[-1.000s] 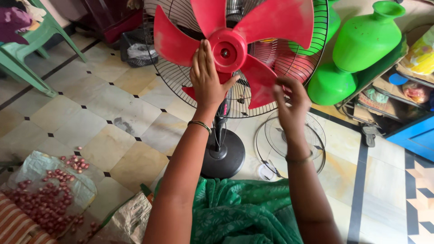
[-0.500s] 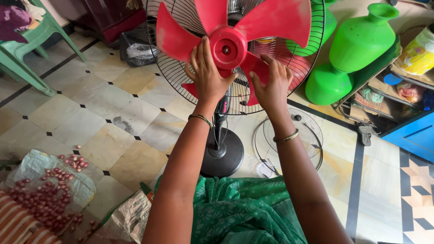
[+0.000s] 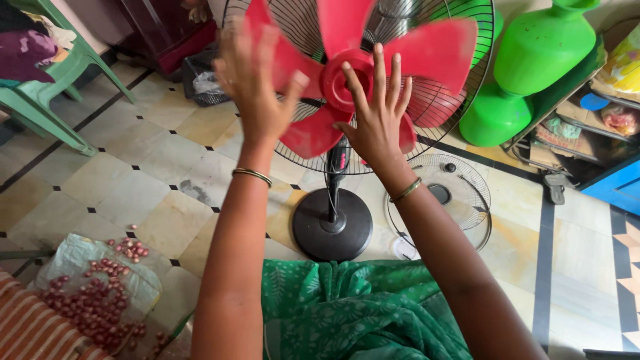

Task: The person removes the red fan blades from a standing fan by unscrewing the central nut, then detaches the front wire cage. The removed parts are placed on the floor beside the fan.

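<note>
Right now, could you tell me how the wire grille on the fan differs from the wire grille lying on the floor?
The rear grille stands upright on the pedestal fan, behind the red blades; the loose grille lies flat on the tiled floor beside the round black base. The rear grille has both hands in front of it, left hand and right hand; nothing touches the loose grille. Both are round, with dark radial wires.

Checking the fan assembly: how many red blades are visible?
5: upper left behind the left hand, top, upper right, lower left, and lower right, mostly hidden by the right hand.
</note>
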